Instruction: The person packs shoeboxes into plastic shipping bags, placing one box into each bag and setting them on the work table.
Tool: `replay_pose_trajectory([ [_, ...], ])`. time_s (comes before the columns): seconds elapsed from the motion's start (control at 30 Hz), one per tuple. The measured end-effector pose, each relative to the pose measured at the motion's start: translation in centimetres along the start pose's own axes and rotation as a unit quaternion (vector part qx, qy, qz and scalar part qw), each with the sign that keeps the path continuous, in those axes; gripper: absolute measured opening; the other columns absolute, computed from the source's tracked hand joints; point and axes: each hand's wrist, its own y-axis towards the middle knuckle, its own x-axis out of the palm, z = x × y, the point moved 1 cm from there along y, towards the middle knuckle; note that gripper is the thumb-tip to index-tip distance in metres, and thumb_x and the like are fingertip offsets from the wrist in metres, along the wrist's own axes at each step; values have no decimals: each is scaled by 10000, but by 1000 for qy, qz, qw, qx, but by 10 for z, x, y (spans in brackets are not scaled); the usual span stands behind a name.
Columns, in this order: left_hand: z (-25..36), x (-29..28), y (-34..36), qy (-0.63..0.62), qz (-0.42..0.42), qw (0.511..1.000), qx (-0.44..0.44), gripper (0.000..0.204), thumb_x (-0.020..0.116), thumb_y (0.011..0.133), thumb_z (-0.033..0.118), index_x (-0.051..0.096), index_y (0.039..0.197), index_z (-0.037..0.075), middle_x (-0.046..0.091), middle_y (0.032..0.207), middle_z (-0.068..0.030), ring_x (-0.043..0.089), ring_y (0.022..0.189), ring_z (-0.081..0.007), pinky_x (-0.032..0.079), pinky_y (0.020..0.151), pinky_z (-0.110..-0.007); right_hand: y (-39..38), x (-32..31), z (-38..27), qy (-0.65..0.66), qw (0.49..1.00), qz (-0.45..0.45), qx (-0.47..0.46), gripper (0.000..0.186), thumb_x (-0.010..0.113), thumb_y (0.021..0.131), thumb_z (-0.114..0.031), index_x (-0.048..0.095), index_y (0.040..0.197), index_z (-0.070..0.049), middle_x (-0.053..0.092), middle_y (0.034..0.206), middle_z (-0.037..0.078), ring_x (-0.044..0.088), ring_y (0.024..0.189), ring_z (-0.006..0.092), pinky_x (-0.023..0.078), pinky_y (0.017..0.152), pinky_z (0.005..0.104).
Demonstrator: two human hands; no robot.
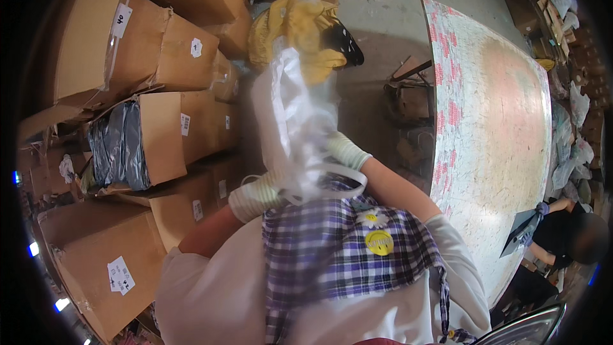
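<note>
A white bag (281,108) with a looped strap handle hangs in front of my chest, its middle smeared by motion. My left hand (257,195), in a white striped glove, grips its lower left side by the handle. On its right side my right hand (345,151), gloved the same way, closes on the bag. The fingers of both hands are partly hidden by the bag and blur. Just beyond the bag lies a bulky yellow sack (290,22), with a black, white-spotted piece (345,45) at its right side.
Stacked cardboard boxes (169,131) fill the left, one holding a dark plastic liner (121,144). A large worn tabletop (495,115) stands to the right. At its far side another person (562,236) handles a dark flat object (520,233). Plastic-wrapped goods (565,147) line the right edge.
</note>
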Motion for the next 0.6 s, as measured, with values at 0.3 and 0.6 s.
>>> replay_pose_trajectory([
  [0.3,-26,-27,-48,37,-10,963,-267,327,569,988,266,641,1203,30,704,980,-162,635,794,-267,531,778,-357,-59,23,-48,-57,983,161,-74,169,646,853,-17,682,1010,36,700,838,84,647,748,175,515,663,307],
  [0.6,-173,-29,20,517,-347,732,-277,360,665,840,328,767,1117,122,723,1098,-212,716,1019,-328,573,790,-503,-85,28,-25,-483,840,68,-238,223,603,942,-248,690,1031,-63,710,935,154,666,880,359,525,784,416],
])
